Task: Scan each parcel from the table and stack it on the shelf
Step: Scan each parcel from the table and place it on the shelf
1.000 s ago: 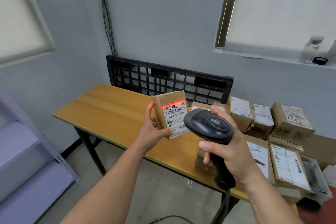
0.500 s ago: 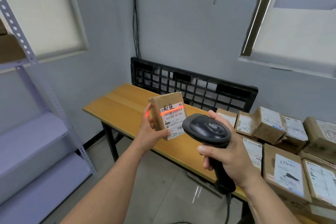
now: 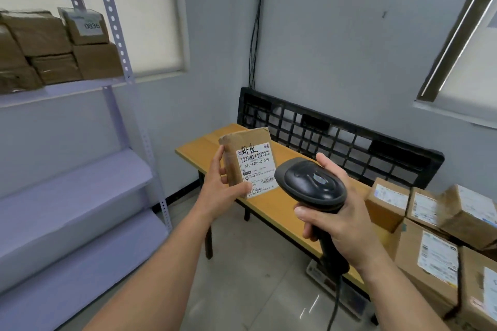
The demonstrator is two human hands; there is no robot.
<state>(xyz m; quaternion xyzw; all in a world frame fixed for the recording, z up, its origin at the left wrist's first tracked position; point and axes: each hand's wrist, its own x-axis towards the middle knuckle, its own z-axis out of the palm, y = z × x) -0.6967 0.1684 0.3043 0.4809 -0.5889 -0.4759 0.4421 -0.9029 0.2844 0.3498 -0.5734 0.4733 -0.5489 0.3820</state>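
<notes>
My left hand (image 3: 219, 188) grips a small brown parcel (image 3: 248, 156) upright, its white barcode label facing me. My right hand (image 3: 341, 225) is wrapped round the handle of a black barcode scanner (image 3: 312, 182), whose head sits just right of the parcel. No red scan line shows on the label. Several more labelled parcels (image 3: 435, 225) lie on the right end of the wooden table (image 3: 199, 147). A pale metal shelf (image 3: 80, 177) stands at the left; its upper level carries several stacked brown parcels (image 3: 53, 43).
A black plastic pallet (image 3: 336, 137) leans against the wall behind the table. The scanner's cable (image 3: 333, 309) hangs down toward the tiled floor. The shelf's two lower levels show bare boards. Blinds cover windows at upper left and right.
The view has swung left, bringing the shelf and its stacked parcels into sight. The red scan line on the parcel's label has gone out. Both hands keep their holds.
</notes>
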